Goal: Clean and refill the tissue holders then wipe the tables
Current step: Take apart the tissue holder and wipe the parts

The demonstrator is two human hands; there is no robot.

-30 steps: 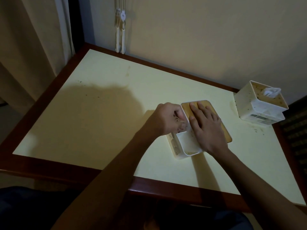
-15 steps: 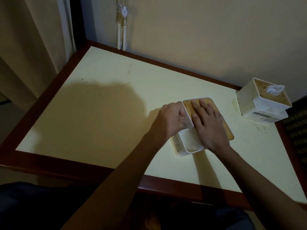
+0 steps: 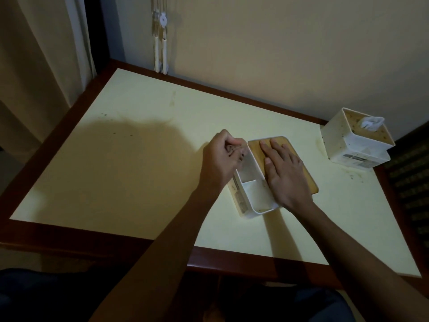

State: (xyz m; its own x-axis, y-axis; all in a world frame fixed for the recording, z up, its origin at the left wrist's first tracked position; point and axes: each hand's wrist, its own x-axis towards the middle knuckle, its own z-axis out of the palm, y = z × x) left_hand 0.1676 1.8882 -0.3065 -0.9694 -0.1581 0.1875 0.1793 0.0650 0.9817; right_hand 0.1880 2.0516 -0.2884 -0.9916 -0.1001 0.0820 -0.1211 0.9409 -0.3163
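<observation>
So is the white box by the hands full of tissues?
No. The white plastic box looks empty: bare white bottom shows, with only some crumbs. The left hand holds its rim.

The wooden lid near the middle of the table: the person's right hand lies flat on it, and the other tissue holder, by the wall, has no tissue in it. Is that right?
Not quite. The head view shows the right hand flat on the wooden lid, but the other tissue holder by the wall does have a white tissue sticking out of its top.
</observation>
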